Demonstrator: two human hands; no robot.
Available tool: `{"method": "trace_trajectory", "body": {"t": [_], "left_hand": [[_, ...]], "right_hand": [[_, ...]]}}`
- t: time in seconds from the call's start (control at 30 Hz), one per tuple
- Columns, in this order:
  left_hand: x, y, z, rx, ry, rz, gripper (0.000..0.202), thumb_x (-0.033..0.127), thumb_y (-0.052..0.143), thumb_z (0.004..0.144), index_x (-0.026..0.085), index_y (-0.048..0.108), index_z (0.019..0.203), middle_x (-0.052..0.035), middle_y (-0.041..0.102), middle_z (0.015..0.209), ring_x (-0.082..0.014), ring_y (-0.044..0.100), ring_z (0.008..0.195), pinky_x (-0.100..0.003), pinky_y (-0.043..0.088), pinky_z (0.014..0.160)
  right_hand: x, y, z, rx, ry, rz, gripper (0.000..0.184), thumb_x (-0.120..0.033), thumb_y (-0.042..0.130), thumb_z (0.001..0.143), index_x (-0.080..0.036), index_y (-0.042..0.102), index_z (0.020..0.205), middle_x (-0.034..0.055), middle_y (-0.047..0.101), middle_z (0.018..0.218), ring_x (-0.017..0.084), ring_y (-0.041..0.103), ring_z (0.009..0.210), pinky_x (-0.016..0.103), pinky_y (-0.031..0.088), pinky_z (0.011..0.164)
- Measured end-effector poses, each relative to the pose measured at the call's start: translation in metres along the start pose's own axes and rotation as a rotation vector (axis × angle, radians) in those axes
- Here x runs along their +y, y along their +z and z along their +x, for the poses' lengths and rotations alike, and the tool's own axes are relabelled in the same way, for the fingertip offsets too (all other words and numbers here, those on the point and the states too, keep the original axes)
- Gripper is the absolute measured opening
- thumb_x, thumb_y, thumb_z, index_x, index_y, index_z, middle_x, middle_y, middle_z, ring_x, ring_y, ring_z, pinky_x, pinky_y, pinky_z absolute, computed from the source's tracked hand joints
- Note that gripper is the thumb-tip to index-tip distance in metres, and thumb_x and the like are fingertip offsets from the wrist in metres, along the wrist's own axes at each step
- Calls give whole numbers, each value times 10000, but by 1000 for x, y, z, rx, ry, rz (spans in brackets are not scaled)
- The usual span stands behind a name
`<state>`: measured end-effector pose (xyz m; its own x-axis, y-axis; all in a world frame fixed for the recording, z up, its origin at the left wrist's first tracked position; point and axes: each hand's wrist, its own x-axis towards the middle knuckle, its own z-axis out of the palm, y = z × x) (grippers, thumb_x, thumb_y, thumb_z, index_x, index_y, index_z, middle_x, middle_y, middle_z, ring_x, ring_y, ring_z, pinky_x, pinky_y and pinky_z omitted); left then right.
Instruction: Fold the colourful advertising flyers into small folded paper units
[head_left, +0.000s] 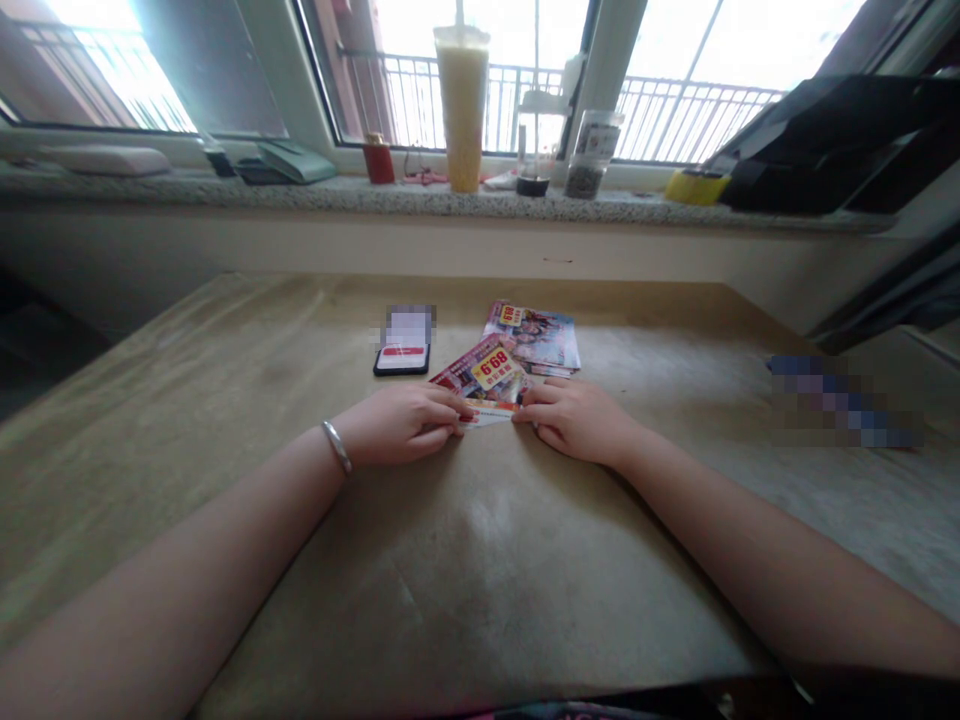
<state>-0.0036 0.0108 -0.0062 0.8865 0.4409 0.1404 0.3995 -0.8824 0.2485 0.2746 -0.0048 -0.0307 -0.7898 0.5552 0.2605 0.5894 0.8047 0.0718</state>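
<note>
A printed flyer, mostly dark red with a yellow price box, lies at an angle on the table between my hands. Its near edge shows a white part with small red print. My left hand, with a silver bracelet at the wrist, has its fingers closed on the flyer's left near edge. On the opposite side, the fingers of my right hand grip the right near edge, partly covering it. Just beyond lies a small stack of similar flyers. To the left is a phone with a lit screen, partly blurred out.
The table reaches back to a wall beneath a stone windowsill. On the sill stand a tall cup of yellow drink, a red-capped container, a clear jar and a black bag. A blurred-out bluish object lies at right.
</note>
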Motion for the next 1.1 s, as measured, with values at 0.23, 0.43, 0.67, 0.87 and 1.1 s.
{"method": "trace_trajectory", "body": {"t": [0.23,0.43,0.67,0.87,1.1], "left_hand": [[-5,-3,-4,-25,6,-45,262,133,498,808,226,703,943,-11,647,1180,-159,581,1113,-287,440,988],[-10,-3,-6,-24,21,-87,255,131,485,806,215,712,886,-19,670,1134,-159,591,1100,-280,441,984],[-11,-6,-9,-38,32,-90,250,130,475,783,202,709,833,-30,693,1041,-159,618,1015,-255,463,916],[-5,-3,-7,-19,-35,14,250,167,458,813,197,664,953,-45,662,1014,-168,595,931,-273,462,856],[5,17,7,69,4,180,312,288,430,926,271,609,1181,-65,606,1033,-190,518,953,-358,428,903]], "right_hand": [[-1,-2,0,-3,5,12,288,-166,491,838,-228,672,1053,76,651,1016,204,563,918,317,435,781],[-1,-2,0,-26,21,3,288,-173,476,848,-234,668,1054,69,649,1013,203,561,909,313,434,767],[0,0,0,-1,-8,14,273,-164,482,840,-217,672,1030,78,644,1008,203,548,913,310,423,770],[-3,3,2,10,-9,45,249,-150,476,826,-193,663,985,81,637,983,201,521,907,317,409,776],[-16,5,9,51,-16,55,307,-201,467,842,-215,619,1108,88,595,1079,221,486,956,345,393,796]]}}
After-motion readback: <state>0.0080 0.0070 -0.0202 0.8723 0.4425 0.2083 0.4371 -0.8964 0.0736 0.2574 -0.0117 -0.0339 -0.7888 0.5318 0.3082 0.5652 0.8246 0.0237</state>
